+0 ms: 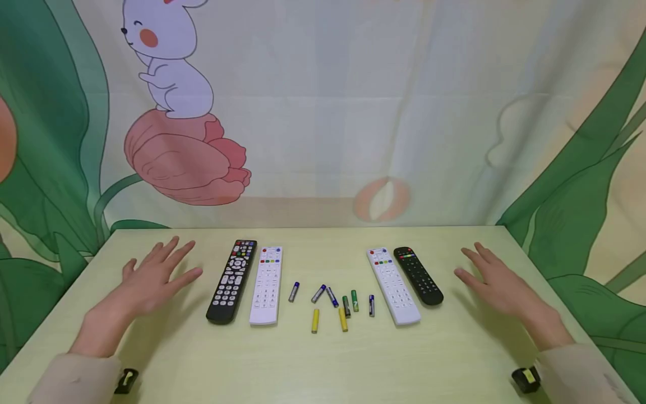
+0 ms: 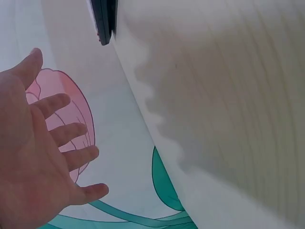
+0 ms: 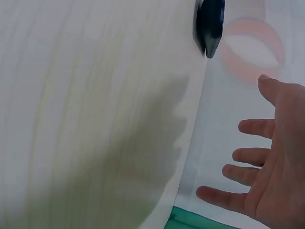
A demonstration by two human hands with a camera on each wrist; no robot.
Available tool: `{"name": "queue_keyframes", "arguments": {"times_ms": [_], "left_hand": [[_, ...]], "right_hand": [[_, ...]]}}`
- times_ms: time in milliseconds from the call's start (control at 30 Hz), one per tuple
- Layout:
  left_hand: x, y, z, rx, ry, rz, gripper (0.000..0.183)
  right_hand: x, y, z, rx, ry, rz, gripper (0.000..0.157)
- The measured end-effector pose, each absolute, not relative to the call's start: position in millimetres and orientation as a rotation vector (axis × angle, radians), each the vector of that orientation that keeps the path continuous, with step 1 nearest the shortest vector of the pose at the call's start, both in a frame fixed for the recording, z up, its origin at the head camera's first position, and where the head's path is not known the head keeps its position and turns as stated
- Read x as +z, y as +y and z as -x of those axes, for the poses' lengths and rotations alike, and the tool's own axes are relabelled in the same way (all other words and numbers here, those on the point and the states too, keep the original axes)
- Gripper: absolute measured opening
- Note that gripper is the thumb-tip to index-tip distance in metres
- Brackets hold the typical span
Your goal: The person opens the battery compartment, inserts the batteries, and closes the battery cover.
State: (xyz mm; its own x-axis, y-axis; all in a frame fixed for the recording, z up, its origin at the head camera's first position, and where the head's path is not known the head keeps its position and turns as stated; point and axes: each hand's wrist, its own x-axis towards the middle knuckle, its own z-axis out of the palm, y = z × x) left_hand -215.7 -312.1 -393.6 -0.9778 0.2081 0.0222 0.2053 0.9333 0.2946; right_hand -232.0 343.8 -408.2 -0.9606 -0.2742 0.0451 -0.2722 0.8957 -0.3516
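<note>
My left hand [image 1: 151, 280] hovers over the table's left side with its fingers spread, holding nothing. Nearest to it lies a long black remote control [image 1: 232, 280], and beside that a white remote control [image 1: 266, 286]. On the right my right hand [image 1: 507, 289] is also spread and holds nothing. A shorter black remote [image 1: 419, 276] lies closest to it, with a second white remote [image 1: 393, 286] alongside. Between the two pairs several small batteries are scattered: blue-and-silver batteries [image 1: 318, 293], green batteries [image 1: 355, 301] and yellow batteries [image 1: 315, 321].
The pale wooden table [image 1: 282, 365] ends at a hanging curtain [image 1: 313, 112] printed with a rabbit, flowers and leaves. A black wrist strap piece [image 1: 127, 381] shows at the left sleeve, and a similar one [image 1: 526, 380] at the right sleeve.
</note>
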Motion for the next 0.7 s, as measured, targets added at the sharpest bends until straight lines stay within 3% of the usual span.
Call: {"name": "queue_keyframes", "arguments": {"times_ms": [567, 700], "left_hand": [[-400, -291, 224, 0.44, 3.116, -0.404, 0.069], [-402, -287, 227, 0.449, 3.15, -0.452, 0.063]], "right_hand": [[-407, 316, 239, -0.495, 3.097, 0.479, 0.063], [-408, 307, 243, -0.473, 3.097, 0.48, 0.052]]}}
